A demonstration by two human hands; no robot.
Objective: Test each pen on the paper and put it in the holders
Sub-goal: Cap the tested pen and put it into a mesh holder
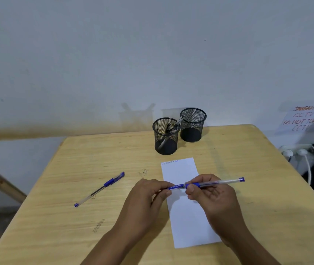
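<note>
**Both hands on one blue pen above the paper**

Your right hand (209,194) grips the barrel of the blue pen (219,182), thumb and fingers curled round it near the grip, with the clear barrel and blue end plug sticking out to the right. Your left hand (148,196) pinches the pen's cap (175,186) between thumb and forefinger; whether the cap is seated or just off, you cannot tell. Both hands sit over the middle of the paper (188,222), which hides part of the sheet.

A second pen (99,189) lies well to the left on the table (57,217), with bare wood around it. The two mesh holders stand beyond the paper's far edge: the near holder (165,136) contains pens, and the far holder (193,124) touches it. The handwriting at the top of the sheet is too small to read.
</note>
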